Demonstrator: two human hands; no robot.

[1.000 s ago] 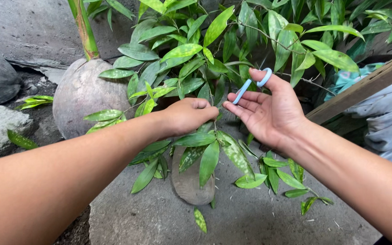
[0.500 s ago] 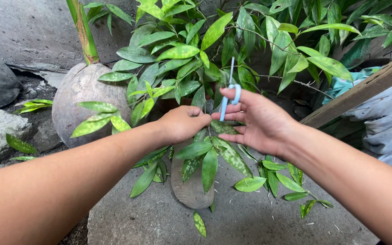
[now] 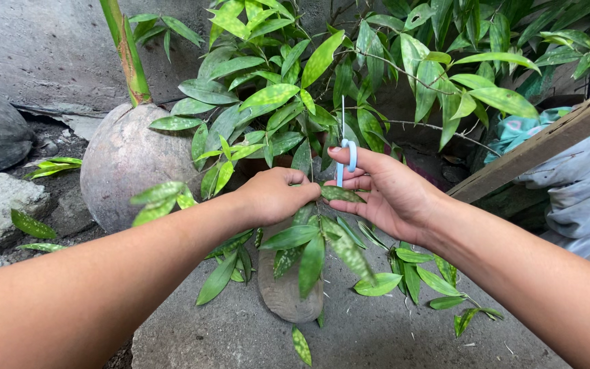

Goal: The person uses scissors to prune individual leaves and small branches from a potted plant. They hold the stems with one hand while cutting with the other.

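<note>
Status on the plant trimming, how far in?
Done: several cut sprigs lie on the concrete slab. In hand: left hand pinches a leafy stem; right hand holds blue-handled scissors, blades pointing up, not at that stem. Left: the bush behind is dense; how much more goes is unclear.

Head view, looking down
Single close camera above both forearms, facing forward and down onto the plant (image 3: 322, 89) and concrete slab (image 3: 377, 328).
</note>
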